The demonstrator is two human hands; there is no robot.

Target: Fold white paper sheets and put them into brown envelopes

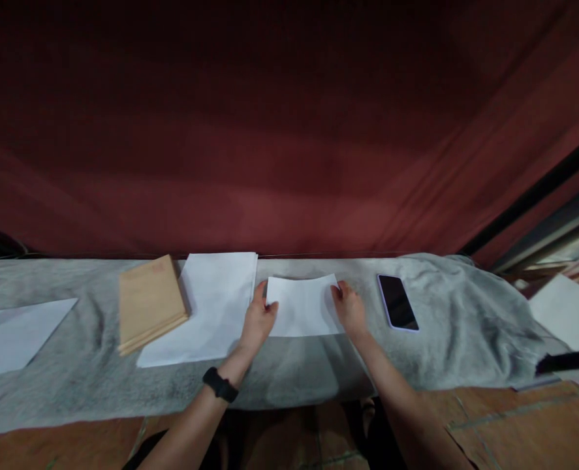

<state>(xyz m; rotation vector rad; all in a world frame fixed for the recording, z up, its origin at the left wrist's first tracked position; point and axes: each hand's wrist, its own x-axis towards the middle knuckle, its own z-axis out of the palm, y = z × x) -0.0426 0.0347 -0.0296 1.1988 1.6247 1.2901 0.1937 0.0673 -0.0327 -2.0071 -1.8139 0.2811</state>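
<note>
A white sheet of paper, apparently folded to a smaller size, is held between my two hands over the grey cloth. My left hand pinches its left edge, thumb on top. At the right edge, my right hand grips the paper with curled fingers. Just left of my left hand lies a stack of larger white paper. Brown envelopes rest in a pile, partly over that stack. To the right of my right hand is a phone with a dark screen and a light purple edge.
The grey cloth covers a long, narrow surface. Another white sheet lies at the far left. A dark red fabric wall rises behind. At the far right are a white sheet and dark bars. Tiled floor shows below.
</note>
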